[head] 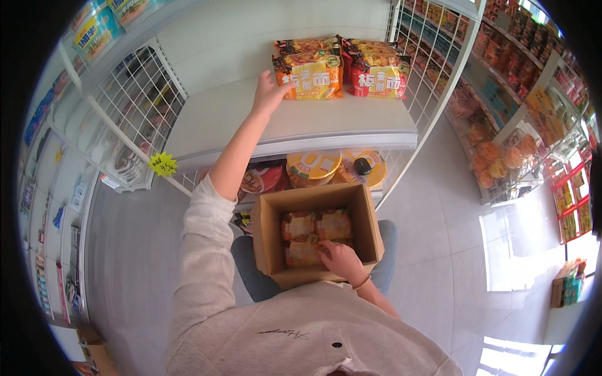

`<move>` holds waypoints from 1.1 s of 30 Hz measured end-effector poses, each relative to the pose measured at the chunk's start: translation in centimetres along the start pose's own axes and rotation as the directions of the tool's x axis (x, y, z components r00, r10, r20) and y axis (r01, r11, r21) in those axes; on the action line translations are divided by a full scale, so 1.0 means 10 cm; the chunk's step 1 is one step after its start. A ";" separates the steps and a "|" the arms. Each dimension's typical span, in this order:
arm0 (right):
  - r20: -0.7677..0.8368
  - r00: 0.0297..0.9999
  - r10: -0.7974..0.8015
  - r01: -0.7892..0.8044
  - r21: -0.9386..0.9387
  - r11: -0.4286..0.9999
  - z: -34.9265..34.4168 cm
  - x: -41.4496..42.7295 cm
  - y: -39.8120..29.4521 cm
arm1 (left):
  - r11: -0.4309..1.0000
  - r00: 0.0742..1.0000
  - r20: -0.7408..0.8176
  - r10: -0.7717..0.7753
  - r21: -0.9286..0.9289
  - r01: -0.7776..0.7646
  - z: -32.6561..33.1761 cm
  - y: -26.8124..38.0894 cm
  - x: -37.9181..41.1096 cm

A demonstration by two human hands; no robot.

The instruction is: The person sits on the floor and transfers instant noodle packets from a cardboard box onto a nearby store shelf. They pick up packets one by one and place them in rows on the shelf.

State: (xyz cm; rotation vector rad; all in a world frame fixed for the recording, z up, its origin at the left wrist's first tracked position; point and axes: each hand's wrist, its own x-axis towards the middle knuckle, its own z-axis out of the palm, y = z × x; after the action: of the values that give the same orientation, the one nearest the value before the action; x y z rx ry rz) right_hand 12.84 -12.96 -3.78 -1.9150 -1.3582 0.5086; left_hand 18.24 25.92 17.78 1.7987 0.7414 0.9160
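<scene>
My left hand (271, 94) is raised over the white metal shelf (221, 115), its fingers spread at the left side of an orange noodle packet (312, 77); whether they touch it I cannot tell. Beside that stack stands a red noodle packet (378, 77), with more packets behind both. On my lap sits an open cardboard box (268, 235) holding several orange noodle packets (334, 224). My right hand (339, 259) reaches inside the box, with bent fingertips at the near packets. Its fingertips are partly hidden, so a grip cannot be made out.
On the lower shelf stand a red instant noodle bowl (265, 178) and yellow-lidded bowls (313, 167). White wire grids (141, 89) close the shelf's sides, and a yellow star-shaped tag (162, 164) hangs at its front left. Stocked racks (503, 61) line the right.
</scene>
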 end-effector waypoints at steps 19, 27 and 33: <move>0.016 1.000 0.019 -0.019 -0.015 1.000 0.09 0.00 0.04 | 0.937 0.947 0.156 0.283 0.164 -0.307 -0.41 0.07 -0.65; -0.213 0.971 0.109 0.004 0.471 0.882 -0.20 0.08 0.01 | 0.820 0.858 0.245 0.451 0.267 -0.507 -0.77 0.16 -2.15; -0.184 0.982 -0.027 0.125 0.543 0.831 -0.47 0.20 -0.12 | 0.997 0.940 0.336 -0.056 0.070 0.034 -0.59 -0.62 -3.12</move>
State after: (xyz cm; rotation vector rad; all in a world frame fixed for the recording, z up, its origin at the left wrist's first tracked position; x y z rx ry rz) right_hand 15.99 -12.40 0.34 -1.3846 -1.0258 0.6062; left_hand -3.99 5.91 5.41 1.9221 0.5931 0.5359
